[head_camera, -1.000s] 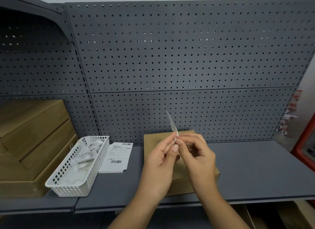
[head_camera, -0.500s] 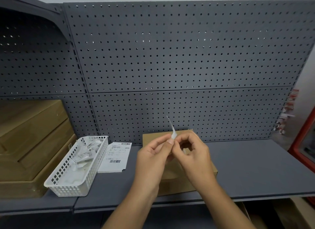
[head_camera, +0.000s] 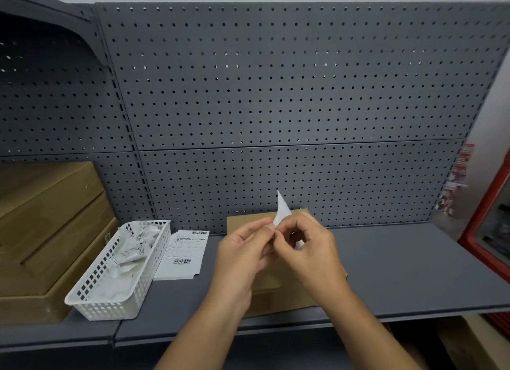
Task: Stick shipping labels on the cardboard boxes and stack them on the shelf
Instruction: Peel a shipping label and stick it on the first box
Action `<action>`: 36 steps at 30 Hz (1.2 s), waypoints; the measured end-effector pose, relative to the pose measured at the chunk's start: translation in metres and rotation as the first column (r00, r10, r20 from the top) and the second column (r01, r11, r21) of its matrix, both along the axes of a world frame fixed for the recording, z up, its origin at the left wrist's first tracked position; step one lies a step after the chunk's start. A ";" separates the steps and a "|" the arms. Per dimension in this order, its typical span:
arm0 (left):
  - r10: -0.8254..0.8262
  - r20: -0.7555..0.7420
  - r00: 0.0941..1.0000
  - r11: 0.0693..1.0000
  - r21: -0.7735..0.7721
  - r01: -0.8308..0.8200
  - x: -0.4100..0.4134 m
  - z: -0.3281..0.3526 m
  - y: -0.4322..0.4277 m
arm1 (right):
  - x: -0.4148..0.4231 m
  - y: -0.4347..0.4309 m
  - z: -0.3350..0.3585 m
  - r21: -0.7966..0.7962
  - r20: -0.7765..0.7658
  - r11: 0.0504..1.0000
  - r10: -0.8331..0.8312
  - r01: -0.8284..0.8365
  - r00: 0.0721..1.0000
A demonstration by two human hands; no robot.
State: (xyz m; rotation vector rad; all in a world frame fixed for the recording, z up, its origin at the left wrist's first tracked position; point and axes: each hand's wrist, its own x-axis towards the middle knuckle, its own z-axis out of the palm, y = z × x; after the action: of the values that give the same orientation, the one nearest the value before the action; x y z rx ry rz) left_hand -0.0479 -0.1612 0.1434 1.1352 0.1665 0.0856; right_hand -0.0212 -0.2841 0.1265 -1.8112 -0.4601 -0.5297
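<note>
My left hand (head_camera: 242, 248) and my right hand (head_camera: 309, 245) meet in front of me, both pinching one white shipping label (head_camera: 282, 210) whose curled tip points upward. They hover above a flat cardboard box (head_camera: 271, 287) lying on the grey shelf (head_camera: 400, 270); the hands hide most of the box top. A stack of printed labels (head_camera: 184, 255) with barcodes lies to the left of the box. Several larger cardboard boxes (head_camera: 47, 231) are piled at the far left of the shelf.
A white plastic basket (head_camera: 121, 270) holding crumpled white paper strips sits between the label stack and the piled boxes. A grey pegboard wall (head_camera: 276, 94) backs the shelf. A red frame (head_camera: 483, 231) stands at the right edge. More cardboard (head_camera: 469, 342) shows below the shelf.
Both hands have shifted slightly left and lower while working the label between the fingertips; the label's free tip now shows wider and more curled.
</note>
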 end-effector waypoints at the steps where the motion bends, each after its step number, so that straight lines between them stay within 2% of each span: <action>1: -0.005 -0.008 1.000 1.000 0.001 0.005 0.000 -0.001 0.001 | -0.001 0.000 0.000 0.004 0.001 1.000 -0.002 0.002 1.000; 7: -0.011 -0.003 1.000 0.999 0.031 0.011 -0.002 -0.003 0.004 | 0.000 -0.001 -0.003 0.185 -0.178 0.983 0.038 -0.005 0.983; 12: 0.012 0.053 0.998 0.988 0.154 -0.021 -0.004 -0.001 0.006 | 0.007 -0.010 -0.001 0.371 -0.232 0.928 0.050 0.041 0.971; 18: -0.021 0.086 0.996 0.981 0.194 0.004 -0.007 -0.002 -0.002 | 0.008 -0.010 -0.006 0.298 -0.175 0.955 0.045 0.010 0.984; 23: 0.028 0.059 0.998 0.991 0.129 -0.036 -0.003 -0.005 -0.006 | 0.002 -0.007 -0.009 0.307 -0.156 0.952 0.069 -0.018 0.985; 29: 0.135 0.050 0.990 0.972 0.189 -0.142 -0.001 -0.007 -0.001 | 0.005 -0.010 -0.006 0.479 -0.182 0.877 0.127 -0.025 0.975; 36: 0.143 0.016 0.990 0.982 0.122 -0.143 0.000 -0.004 0.014 | 0.020 -0.026 -0.010 0.611 -0.365 0.782 0.145 0.119 0.920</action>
State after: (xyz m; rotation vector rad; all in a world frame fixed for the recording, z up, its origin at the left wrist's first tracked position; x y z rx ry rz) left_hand -0.0484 -0.1471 0.1392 1.2452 0.2391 0.2302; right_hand -0.0009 -0.3101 0.1160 -1.2110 0.0031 -0.2435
